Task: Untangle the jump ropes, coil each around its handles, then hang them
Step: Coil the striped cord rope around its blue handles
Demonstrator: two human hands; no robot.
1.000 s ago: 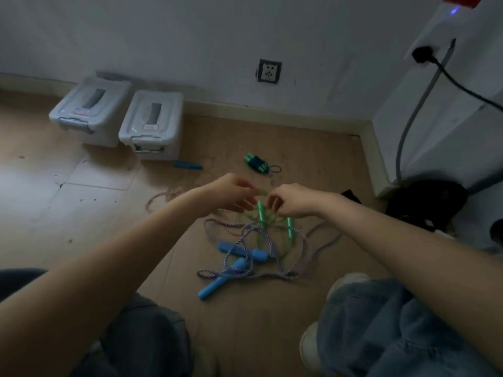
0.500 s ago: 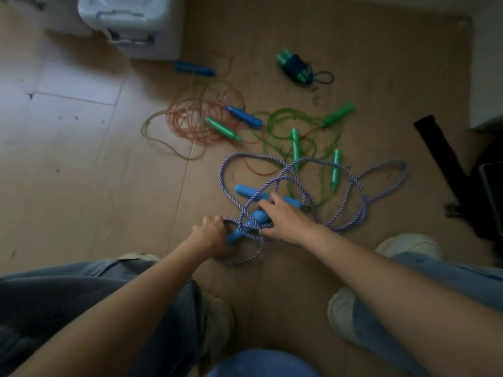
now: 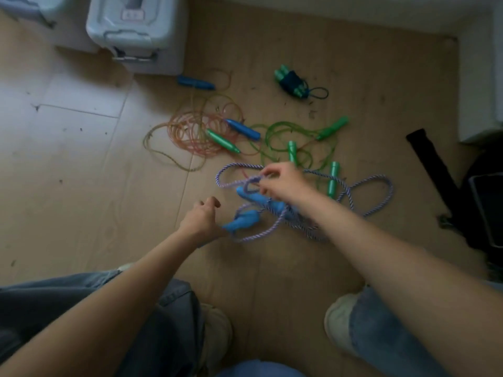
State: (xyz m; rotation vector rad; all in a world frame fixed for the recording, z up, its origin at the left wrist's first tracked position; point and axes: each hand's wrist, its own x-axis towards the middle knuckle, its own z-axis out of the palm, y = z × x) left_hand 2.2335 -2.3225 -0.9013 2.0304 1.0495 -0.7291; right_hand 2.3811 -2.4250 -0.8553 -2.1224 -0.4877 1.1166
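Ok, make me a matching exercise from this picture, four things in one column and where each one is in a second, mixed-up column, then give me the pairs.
Things
1. purple braided rope
2. coiled rope bundle
3. grey storage box
4. orange rope

Places
A. far left, by the wall
B. pinched in the right hand
C. loose pile left of the green ropes
D. lying alone beyond the tangle, already wound up

Pairs: 1-B, 2-D, 3-A, 4-C
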